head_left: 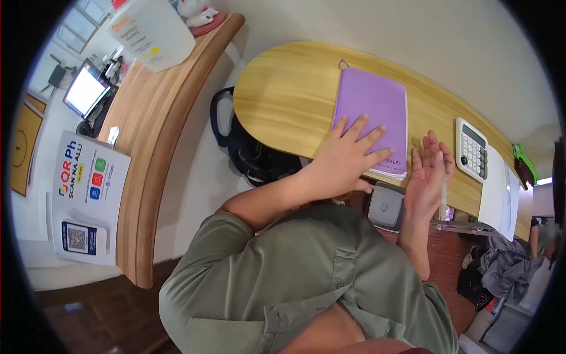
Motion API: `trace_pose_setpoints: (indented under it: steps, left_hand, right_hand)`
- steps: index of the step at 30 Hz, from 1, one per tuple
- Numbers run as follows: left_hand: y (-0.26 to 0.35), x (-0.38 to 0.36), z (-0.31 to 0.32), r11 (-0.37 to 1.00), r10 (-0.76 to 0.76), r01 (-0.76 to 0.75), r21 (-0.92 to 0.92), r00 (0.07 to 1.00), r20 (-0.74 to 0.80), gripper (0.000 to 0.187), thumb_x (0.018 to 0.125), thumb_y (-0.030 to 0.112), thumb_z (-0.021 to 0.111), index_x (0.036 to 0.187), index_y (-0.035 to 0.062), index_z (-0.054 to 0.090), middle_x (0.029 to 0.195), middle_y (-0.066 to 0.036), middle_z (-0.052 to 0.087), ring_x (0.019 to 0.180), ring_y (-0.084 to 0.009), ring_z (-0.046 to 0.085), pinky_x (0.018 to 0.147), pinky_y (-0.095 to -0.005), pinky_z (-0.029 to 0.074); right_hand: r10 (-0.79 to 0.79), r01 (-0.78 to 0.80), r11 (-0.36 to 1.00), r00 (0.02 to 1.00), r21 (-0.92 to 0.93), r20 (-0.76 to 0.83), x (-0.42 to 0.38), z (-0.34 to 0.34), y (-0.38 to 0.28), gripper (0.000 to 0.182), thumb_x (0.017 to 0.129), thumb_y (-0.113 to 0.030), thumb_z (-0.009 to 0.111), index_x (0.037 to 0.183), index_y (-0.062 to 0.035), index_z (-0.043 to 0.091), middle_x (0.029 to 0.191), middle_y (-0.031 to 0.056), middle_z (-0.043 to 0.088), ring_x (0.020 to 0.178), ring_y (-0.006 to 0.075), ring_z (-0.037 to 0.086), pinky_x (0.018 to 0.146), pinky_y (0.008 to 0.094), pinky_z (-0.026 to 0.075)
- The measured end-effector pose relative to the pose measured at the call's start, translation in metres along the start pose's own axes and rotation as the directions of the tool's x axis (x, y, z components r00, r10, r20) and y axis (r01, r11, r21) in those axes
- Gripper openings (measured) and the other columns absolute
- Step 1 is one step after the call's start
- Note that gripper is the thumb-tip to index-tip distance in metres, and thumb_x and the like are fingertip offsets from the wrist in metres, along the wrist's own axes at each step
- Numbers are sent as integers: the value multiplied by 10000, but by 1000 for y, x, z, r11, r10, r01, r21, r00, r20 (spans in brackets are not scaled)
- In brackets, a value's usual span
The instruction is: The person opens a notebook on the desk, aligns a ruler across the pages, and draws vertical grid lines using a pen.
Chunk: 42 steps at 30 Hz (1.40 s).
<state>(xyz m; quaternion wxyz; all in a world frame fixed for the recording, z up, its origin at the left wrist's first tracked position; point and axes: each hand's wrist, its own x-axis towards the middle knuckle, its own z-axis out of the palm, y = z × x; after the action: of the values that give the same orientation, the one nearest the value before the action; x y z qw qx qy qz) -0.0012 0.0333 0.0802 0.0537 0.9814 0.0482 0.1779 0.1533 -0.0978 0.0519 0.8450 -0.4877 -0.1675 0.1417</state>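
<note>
A purple notebook (377, 97) lies on the wooden desk (283, 88), a cord loop at its top left corner and handwriting near its bottom edge. My left hand (348, 159) rests flat on its lower part, fingers spread, hiding some of the cover. Just right of the notebook is my right hand (427, 174), palm turned toward it and fingers partly curled. A slim, whitish pen-like stick (443, 197) sticks down from my right hand, seemingly held by the thumb; its upper end is hidden. Farther right lies a white calculator (471, 148).
White papers (498, 197) and a green stapler-like object (525, 165) lie at the desk's right end. Beneath the desk are a dark bag (253, 153) and a grey box (386, 205). A wooden counter (156, 141) on the left carries a plastic jug (152, 35).
</note>
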Motion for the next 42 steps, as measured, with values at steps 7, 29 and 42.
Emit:
trace_pose_setpoints:
  steps: [7,29,42]
  left_hand:
    - [-36,-15,-6,999,-32,33,-2,999,41,631,845,464,704,1417,243,561,1540,-60,458,1413,-391,391,1137,-580,316]
    - [-10,26,0,893,-431,300,-335,785,-445,463,887,111,729,1312,-15,595,1421,-207,550,1349,-322,495,1116,-422,380]
    - [178,188,81,951,-241,151,-268,907,-346,418,783,196,785,1170,63,698,1382,-175,587,1265,-380,533,1065,-446,403]
  right_hand:
    - [75,-80,994,995,70,73,-12,-25,-21,219,1041,-180,517,1233,-75,511,1302,186,614,1252,256,562,1043,400,439]
    - [-601,243,543,781,-804,-170,49,-251,-144,152,945,-110,688,1016,20,660,953,104,723,879,129,656,794,284,510]
    - [-318,196,40,932,-980,173,144,-407,-204,245,800,-113,759,992,-49,620,939,161,661,916,406,606,785,466,488]
